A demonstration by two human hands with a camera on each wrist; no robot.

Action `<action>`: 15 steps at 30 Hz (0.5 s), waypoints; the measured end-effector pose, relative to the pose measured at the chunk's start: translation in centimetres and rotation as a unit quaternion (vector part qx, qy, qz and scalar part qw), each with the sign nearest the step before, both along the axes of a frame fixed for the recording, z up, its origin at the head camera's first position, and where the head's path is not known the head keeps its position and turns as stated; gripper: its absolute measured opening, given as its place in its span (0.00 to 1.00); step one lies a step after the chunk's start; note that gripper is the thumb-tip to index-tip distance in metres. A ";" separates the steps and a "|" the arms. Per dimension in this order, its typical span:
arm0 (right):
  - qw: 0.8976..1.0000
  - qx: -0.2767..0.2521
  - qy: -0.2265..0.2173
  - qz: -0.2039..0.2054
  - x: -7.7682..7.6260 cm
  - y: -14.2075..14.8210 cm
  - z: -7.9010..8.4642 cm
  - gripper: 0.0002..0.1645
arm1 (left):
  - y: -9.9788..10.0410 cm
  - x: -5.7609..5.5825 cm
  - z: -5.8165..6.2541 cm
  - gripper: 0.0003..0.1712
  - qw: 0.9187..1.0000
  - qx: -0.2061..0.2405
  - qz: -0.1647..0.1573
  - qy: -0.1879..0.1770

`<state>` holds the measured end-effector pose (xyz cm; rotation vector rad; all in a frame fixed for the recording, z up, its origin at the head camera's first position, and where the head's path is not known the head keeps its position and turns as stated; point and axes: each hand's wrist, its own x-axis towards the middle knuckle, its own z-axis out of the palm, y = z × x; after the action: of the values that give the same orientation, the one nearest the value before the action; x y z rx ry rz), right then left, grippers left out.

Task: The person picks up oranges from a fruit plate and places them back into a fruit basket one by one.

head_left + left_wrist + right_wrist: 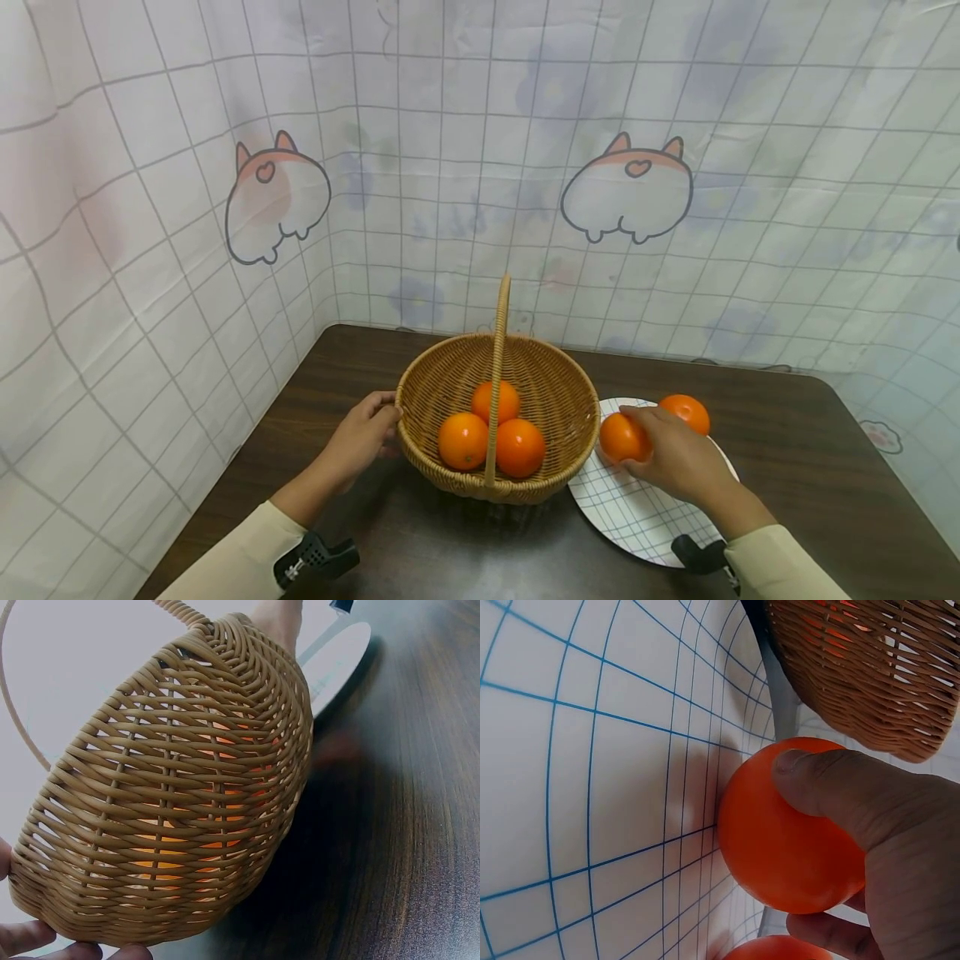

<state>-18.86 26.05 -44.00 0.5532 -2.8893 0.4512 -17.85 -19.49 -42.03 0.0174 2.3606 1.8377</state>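
Note:
A wicker basket (427, 367) with a tall arched handle stands mid-table, and three oranges (462, 441) lie inside it. My left hand (367, 435) grips the basket's left rim, thumb at the top edge and fingers around the outside, as the left wrist view shows. On the right, my right hand (678, 458) holds another orange (780, 840) between thumb and fingers, over the white plate (637, 521) with blue grid lines. Behind that hand, one more orange (686, 412) sits at the plate's far edge, partly covered by the hand in the head view.
The dark wooden table (450, 558) carries the basket and plate side by side, the basket's right side overlapping the plate's left edge in the head view. A white gridded curtain (465, 167) with cartoon animals hangs behind the table and along its sides.

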 end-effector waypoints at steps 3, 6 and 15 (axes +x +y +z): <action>1.000 -0.004 -0.001 0.000 0.0 0.0 0.0 0.46 | 0.0 0.0 0.0 0.30 1.000 0.001 0.001 0.000; 1.000 -0.009 -0.010 -0.004 0.1 0.0 0.1 0.47 | 0.1 0.1 0.1 0.29 1.000 0.004 0.001 0.000; 0.999 -0.020 -0.025 -0.012 -0.2 0.4 0.9 0.48 | 0.0 -0.1 0.0 0.29 1.000 0.000 0.000 0.002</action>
<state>-19.01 26.40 -43.13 0.5081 -2.9235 0.5266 -17.98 -19.47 -42.07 0.0214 2.3646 1.8388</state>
